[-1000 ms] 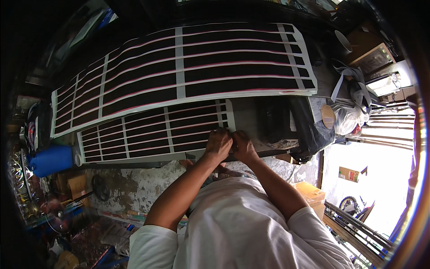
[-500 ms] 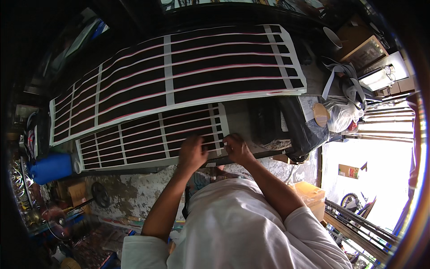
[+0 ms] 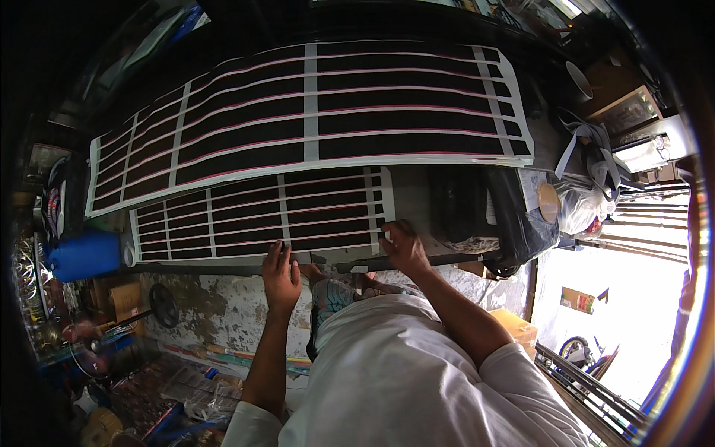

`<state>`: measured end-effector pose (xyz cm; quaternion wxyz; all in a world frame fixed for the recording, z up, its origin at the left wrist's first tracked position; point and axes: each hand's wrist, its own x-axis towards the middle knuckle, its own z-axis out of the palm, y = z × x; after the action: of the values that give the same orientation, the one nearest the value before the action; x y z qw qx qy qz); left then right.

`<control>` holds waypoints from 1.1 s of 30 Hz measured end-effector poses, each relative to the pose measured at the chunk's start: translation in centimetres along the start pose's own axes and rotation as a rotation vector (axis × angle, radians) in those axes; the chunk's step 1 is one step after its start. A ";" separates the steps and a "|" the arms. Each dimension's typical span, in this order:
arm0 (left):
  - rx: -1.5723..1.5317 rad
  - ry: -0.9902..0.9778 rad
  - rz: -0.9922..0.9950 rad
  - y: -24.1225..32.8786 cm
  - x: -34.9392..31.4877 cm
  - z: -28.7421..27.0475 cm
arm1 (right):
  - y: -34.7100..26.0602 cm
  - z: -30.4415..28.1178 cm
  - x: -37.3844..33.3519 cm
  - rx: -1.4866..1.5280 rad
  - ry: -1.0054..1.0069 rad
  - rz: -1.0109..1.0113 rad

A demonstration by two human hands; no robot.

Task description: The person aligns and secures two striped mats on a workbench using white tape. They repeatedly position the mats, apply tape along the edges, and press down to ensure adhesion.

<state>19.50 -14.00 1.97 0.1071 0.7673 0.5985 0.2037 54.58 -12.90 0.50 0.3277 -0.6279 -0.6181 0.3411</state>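
Two long sheets lie one behind the other, both printed with black rectangles between pale lines and crossed by grey strips. The near, smaller sheet [image 3: 249, 222] lies partly beneath the larger far sheet [image 3: 402, 160]. At the near sheet's front edge, right of its middle, my left hand [image 3: 283, 279] lies with fingers stretched out, fingertips on the edge. My right hand [image 3: 406, 249] is at that sheet's front right corner, its fingers bent and pressed together. Whatever sits between those fingertips is too small to make out.
A blue plastic container [image 3: 83, 255] stands left of the work surface. On the right are a black wrapped bundle [image 3: 514, 216], a clear plastic bag [image 3: 581, 208] and a round tan disc [image 3: 549, 202]. A small fan [image 3: 91, 356] is at the lower left.
My left hand has moved left and its fingers have straightened onto the near sheet's edge. My right hand stays by the sheet's corner. The view has shifted slightly.
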 end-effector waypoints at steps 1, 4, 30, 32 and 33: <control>0.002 0.013 0.002 0.1 0.0 0.3 | -0.5 0.1 0.0 -0.023 0.019 0.003; -0.011 0.013 -0.023 0.0 -0.2 0.7 | -0.9 0.6 0.0 -0.183 0.055 -0.140; -0.022 -0.124 -0.180 -0.9 -1.3 1.4 | -2.3 0.3 2.7 -0.527 -0.187 -0.219; -0.007 -0.151 -0.191 -0.9 -1.3 1.2 | -2.3 0.4 2.5 -0.567 -0.186 -0.224; -0.002 -0.147 -0.182 -1.0 -1.3 1.2 | -2.5 0.4 2.5 -0.586 -0.183 -0.227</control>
<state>18.92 -14.90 0.24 0.1697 0.7226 0.6560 0.1369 52.92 -10.31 2.32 0.1122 -0.5894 -0.7827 0.1651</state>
